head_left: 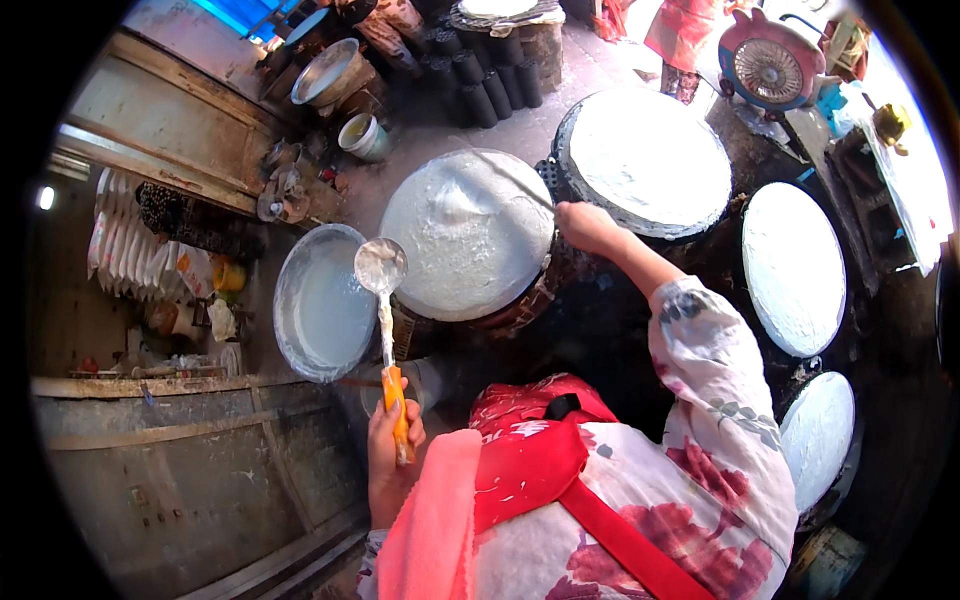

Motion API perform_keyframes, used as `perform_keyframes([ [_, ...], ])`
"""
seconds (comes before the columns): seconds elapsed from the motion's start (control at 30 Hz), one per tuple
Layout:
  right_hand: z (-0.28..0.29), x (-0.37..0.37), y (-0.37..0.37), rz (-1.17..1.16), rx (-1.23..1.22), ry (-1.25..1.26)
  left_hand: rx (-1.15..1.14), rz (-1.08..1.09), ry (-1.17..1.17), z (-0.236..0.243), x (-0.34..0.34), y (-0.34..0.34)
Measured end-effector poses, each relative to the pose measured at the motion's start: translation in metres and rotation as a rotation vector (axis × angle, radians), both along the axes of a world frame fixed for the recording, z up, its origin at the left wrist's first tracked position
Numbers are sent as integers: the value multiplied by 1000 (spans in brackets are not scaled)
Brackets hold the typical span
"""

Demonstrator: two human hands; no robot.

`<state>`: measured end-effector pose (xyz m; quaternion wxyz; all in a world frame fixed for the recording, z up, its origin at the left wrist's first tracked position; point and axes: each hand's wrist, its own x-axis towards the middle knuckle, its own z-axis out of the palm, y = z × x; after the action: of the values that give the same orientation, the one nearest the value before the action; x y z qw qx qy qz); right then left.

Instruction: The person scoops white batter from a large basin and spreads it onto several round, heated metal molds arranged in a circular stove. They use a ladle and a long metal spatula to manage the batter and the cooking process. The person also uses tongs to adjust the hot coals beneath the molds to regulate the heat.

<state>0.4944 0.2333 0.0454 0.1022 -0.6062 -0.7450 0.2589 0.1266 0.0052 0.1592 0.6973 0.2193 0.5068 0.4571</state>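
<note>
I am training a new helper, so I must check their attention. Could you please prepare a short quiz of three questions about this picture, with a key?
1. Which colour is the handle of the ladle in the left hand?
A) green
B) orange
C) black

2. True or false: the right hand is empty.

3. Fill the gap: just left of the ladle's bowl in the picture is a wide round ____ with white liquid in it.

Key:
1. B, orange.
2. False; it holds a thin stick-like tool.
3. Basin.
</note>
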Motion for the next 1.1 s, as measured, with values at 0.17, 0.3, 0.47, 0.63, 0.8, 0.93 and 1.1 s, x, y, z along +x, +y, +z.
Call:
perform_keyframes([
  [0.17, 8, -23, -19, 392, 30, -113, -19, -20, 10, -5, -8, 12],
  [0.3, 7, 0, -48, 107, 7, -1, -25, -27, 89, -7, -17, 25],
  [0.47, -33, -28, -122, -193, 54, -20, 1, -92, 250, -12, -16, 60],
  [0.63, -16, -117, -138, -66, 42, 188, -11, -207, 343, -16, -29, 85],
  [0.8, -19, -107, -129, -527, -21, 223, -67, -253, 290, -5, -45, 94],
  [0.93, -28, -180, -147, -325, -81, 258, -126, -301, 249, -6, -51, 98],
  [1.1, -21, -242, -144, -358, -131, 561, -151, -289, -25, -2, -86, 100],
])
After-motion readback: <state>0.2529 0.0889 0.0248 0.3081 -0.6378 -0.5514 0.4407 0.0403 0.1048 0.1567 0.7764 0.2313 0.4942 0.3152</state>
